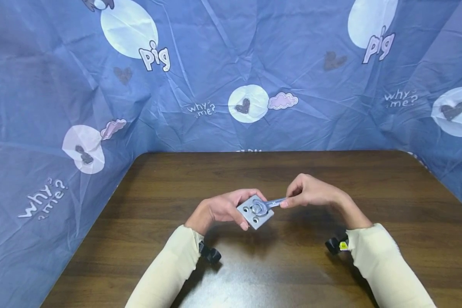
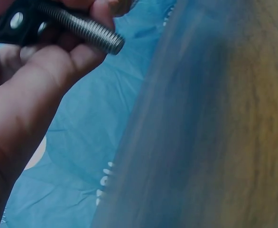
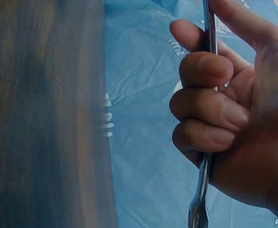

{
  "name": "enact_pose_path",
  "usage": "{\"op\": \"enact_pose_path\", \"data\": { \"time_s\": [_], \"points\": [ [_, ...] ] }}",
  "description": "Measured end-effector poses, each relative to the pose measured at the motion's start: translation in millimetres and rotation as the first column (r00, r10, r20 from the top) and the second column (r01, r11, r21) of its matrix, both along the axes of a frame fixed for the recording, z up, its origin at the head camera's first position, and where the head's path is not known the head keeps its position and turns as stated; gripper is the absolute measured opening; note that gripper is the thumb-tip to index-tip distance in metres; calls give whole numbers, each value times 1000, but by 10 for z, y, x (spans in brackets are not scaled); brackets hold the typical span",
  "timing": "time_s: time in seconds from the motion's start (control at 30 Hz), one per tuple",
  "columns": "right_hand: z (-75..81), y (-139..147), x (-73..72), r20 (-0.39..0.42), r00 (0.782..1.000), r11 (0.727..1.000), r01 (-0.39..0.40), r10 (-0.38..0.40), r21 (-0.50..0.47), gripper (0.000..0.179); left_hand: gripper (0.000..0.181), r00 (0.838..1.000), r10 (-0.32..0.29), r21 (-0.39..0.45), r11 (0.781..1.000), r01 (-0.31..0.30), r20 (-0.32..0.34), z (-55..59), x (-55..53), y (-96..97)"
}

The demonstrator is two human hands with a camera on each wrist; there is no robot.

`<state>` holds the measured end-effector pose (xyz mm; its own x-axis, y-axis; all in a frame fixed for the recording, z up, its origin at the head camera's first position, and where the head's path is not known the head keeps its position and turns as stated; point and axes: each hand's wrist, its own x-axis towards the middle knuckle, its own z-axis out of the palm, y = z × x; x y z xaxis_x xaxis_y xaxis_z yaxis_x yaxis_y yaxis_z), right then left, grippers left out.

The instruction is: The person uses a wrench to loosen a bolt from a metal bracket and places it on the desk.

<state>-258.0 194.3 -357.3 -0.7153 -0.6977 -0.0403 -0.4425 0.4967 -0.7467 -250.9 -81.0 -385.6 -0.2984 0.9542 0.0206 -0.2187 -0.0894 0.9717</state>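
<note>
Over the middle of the table, my left hand [image 1: 227,206] grips a square grey metal plate [image 1: 264,217] with round holes, tilted toward the head camera. A bolt head [image 1: 256,208] stands at the plate's middle, and the ring-like end of a wrench [image 1: 276,202] sits around it. From the plate's other side, the threaded bolt shank [image 2: 89,31] sticks out past my left fingers in the left wrist view. My right hand [image 1: 312,191] holds the wrench handle. In the right wrist view its shaft [image 3: 204,175] runs between the curled fingers and widens at the bottom.
A brown wood-grain table [image 1: 169,179] lies under both hands. Blue printed cloth [image 1: 200,55] hangs behind it and along its sides. Black wrist cameras are strapped to the left sleeve [image 1: 169,265] and the right sleeve [image 1: 385,261].
</note>
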Motion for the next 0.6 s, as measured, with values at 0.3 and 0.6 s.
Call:
{"op": "enact_pose_path", "data": {
  "time_s": [0.3, 0.6],
  "points": [
    [29, -64, 83, 26, 996, 996, -85, 85, 31, 20, 63, 973, -229, -76, 970, 230, 23, 24, 90, 85],
    [66, 38, 67, -62, 997, 996, -56, 52, -66, 16, 66, 992, -123, -19, 992, 122, -17, 44, 56, 31]
  ]
}}
